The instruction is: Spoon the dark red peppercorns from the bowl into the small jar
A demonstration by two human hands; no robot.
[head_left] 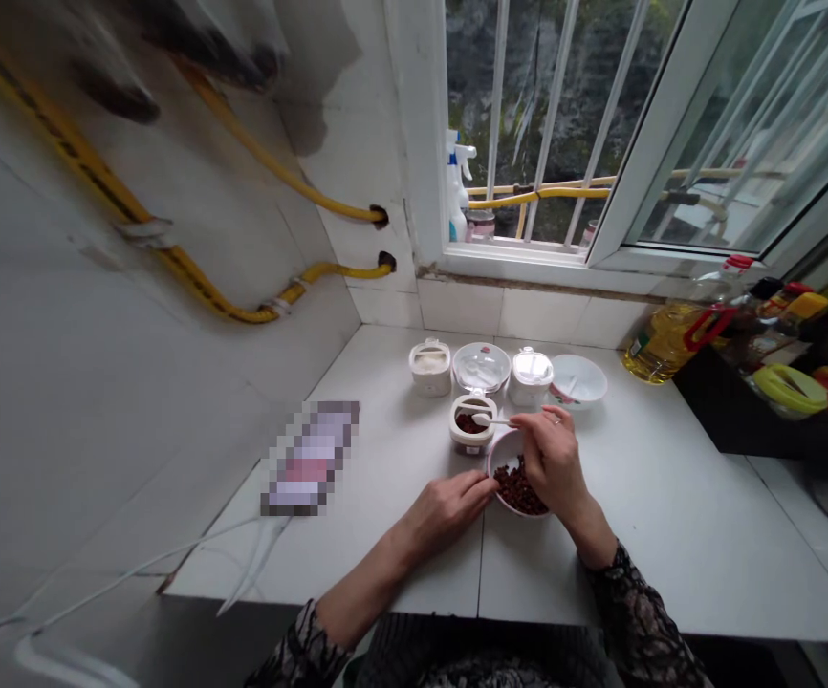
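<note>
My right hand (555,463) is closed on the handle of a small white spoon (494,421). The spoon's tip lies over the mouth of a small lidded seasoning jar (472,445), which stands open with dark red bits inside. Just in front of that jar is a white bowl (504,451) with a pinkish rim, partly filled with dark red dried pieces (520,487). The fingers of my left hand (449,505) grip the bowl's left edge. My right hand hides part of the bowl's right side.
Behind stand a jar of pale powder (430,369), a bowl (481,366), another white jar (530,376) and a shallow dish (578,380) with a spoon. An oil bottle (662,339) and a black condiment box (722,401) are at right; a blurred phone-like object (314,459) lies left.
</note>
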